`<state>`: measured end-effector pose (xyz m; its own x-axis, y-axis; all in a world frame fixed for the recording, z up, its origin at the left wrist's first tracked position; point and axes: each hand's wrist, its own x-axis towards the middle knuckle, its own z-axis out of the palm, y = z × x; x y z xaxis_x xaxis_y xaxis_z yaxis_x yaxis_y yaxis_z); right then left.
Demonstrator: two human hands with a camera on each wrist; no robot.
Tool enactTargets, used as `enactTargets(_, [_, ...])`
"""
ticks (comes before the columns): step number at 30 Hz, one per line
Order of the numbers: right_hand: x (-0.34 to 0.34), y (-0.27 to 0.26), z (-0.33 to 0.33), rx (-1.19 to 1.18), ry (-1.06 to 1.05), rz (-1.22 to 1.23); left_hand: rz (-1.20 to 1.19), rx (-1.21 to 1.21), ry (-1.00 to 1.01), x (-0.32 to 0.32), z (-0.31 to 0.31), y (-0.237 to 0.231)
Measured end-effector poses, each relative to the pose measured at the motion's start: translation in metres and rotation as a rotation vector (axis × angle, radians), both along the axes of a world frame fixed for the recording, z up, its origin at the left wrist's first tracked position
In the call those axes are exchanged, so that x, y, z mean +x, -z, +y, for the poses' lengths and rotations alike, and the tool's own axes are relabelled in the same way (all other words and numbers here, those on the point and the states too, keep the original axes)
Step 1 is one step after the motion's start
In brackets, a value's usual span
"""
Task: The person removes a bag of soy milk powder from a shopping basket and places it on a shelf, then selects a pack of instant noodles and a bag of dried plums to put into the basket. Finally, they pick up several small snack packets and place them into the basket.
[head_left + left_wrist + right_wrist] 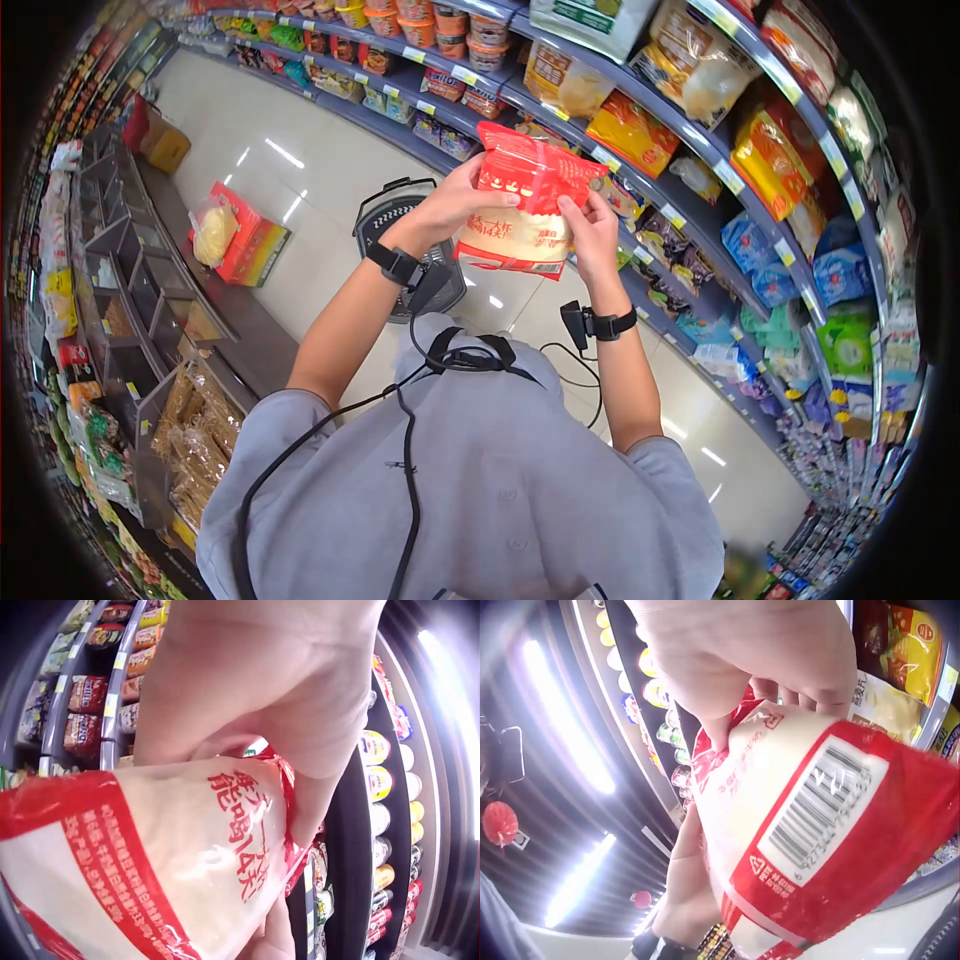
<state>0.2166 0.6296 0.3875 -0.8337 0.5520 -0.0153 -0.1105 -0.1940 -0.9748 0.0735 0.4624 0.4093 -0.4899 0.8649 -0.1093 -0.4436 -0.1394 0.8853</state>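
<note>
A red and cream plastic food bag [520, 232] is held up in front of the body in the head view. My left hand [452, 204] grips its left side, thumb across the front. On the right side my right hand [594, 232] pinches the bag, its thumb near the red upper part. The left wrist view shows red printed lettering on the bag [202, 847] beneath the left hand [255, 690]. In the right wrist view the bag's barcode [821, 806] faces the camera, below the right hand [757, 660]; the left hand's wrist appears behind the bag.
A black shopping basket [375, 215] stands on the floor beyond the left forearm. Shelves of packaged food [660, 150] curve along the right. Bins [130, 300] line the left side, and a red box [250, 240] lies beside them. Black cables [405, 470] hang over the shirt.
</note>
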Motion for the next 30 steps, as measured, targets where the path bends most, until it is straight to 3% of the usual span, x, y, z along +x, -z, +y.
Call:
enactTargets(4, [0.024,-0.003,0.007,0.080,0.067,0.063,-0.149,0.015,0.050,0.027,0.016,0.008])
enactTargets(10, [0.056,-0.011,0.022,0.185,0.122,-0.171,-0.215,0.024,0.037,0.049,0.041,0.028])
enactTargets(12, [0.076,-0.024,0.004,1.037,0.425,-0.266,-0.157,-0.016,-0.117,0.060,0.055,0.031])
enactTargets(13, [0.082,-0.024,-0.002,1.042,0.445,-0.256,-0.080,-0.051,-0.186,0.065,0.062,0.035])
enactTargets(15, [0.091,-0.017,-0.008,0.920,0.185,-0.220,0.109,-0.171,-0.250,0.076,0.074,0.027])
enactTargets(16, [0.092,-0.011,-0.006,0.924,0.194,-0.214,0.214,-0.213,-0.259,0.081,0.079,0.025])
enactTargets(18, [0.085,0.010,0.001,0.549,0.031,-0.258,0.248,-0.278,-0.229,0.089,0.089,0.021])
enactTargets(20, [0.084,0.018,0.006,0.498,0.094,-0.138,0.300,-0.340,-0.199,0.095,0.100,0.011])
enactTargets(22, [0.088,0.010,0.011,0.049,-0.011,-0.014,0.245,-0.399,-0.003,0.108,0.108,-0.007])
enactTargets(24, [0.093,0.028,0.017,0.008,0.068,0.031,0.223,-0.293,0.140,0.122,0.114,-0.018])
enactTargets(25, [0.098,0.032,0.021,-0.115,0.084,0.050,0.239,-0.240,0.187,0.121,0.121,0.003])
enactTargets(26, [0.103,0.034,0.028,-0.234,0.094,0.068,0.404,-0.306,0.177,0.124,0.120,-0.005])
enactTargets(27, [0.109,0.036,0.035,-0.223,0.101,0.080,0.466,-0.288,0.199,0.121,0.119,-0.015])
enactTargets(29, [0.119,0.040,0.048,-0.450,0.106,0.120,0.537,-0.266,0.218,0.110,0.118,-0.018])
enactTargets(30, [0.123,0.034,0.054,-0.445,0.109,0.137,0.587,-0.231,0.140,0.101,0.122,-0.010])
